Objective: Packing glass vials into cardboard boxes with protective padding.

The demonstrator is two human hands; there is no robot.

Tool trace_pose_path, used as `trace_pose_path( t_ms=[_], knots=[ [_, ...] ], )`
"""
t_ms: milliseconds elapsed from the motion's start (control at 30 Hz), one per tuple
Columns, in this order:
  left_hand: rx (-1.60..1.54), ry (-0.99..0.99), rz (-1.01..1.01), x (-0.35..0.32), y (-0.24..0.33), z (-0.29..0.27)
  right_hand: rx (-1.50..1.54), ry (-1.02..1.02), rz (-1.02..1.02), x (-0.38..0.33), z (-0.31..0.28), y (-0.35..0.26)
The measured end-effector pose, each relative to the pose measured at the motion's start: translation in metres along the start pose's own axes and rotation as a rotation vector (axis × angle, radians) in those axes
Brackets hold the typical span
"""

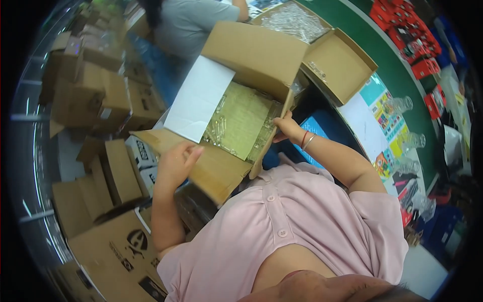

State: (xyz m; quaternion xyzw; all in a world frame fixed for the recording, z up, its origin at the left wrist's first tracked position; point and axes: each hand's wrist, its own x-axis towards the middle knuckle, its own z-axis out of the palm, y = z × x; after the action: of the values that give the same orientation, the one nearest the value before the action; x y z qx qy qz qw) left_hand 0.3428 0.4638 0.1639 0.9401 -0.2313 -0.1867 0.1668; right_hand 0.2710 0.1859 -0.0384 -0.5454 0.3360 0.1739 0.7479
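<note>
Pink buttoned short-sleeved shirt point(297, 226), nearest, at 6 o'clock. Left hand point(176, 161), at 9 o'clock of centre: fingers together, curled over near flap of open brown cardboard carton point(251, 55). Right hand point(287, 128), red and silver bangles at wrist: fingers clamped on carton's right wall. Carton centre-frame, tilted; inside, clear small glass pieces point(216, 126) around yellowish sheet point(244, 118); white paper sheet point(198, 98) at 10 o'clock.
</note>
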Motion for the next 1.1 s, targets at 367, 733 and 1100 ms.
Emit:
trace_pose_path(
  t_ms=[367, 733, 1100],
  knots=[
    [-1.329, 0.366, -0.713, -0.012, -0.117, 0.252, 0.082, 0.030, 0.038, -0.026, 0.014, 0.045],
    [-0.510, 0.324, -0.500, -0.005, -0.085, 0.208, -0.422, -0.183, -0.440, -0.063, -0.074, -0.031],
    [0.140, -0.558, -0.167, 0.059, -0.027, 0.163, -0.939, 0.876, -0.618, 0.120, -0.220, -0.066]
  ],
)
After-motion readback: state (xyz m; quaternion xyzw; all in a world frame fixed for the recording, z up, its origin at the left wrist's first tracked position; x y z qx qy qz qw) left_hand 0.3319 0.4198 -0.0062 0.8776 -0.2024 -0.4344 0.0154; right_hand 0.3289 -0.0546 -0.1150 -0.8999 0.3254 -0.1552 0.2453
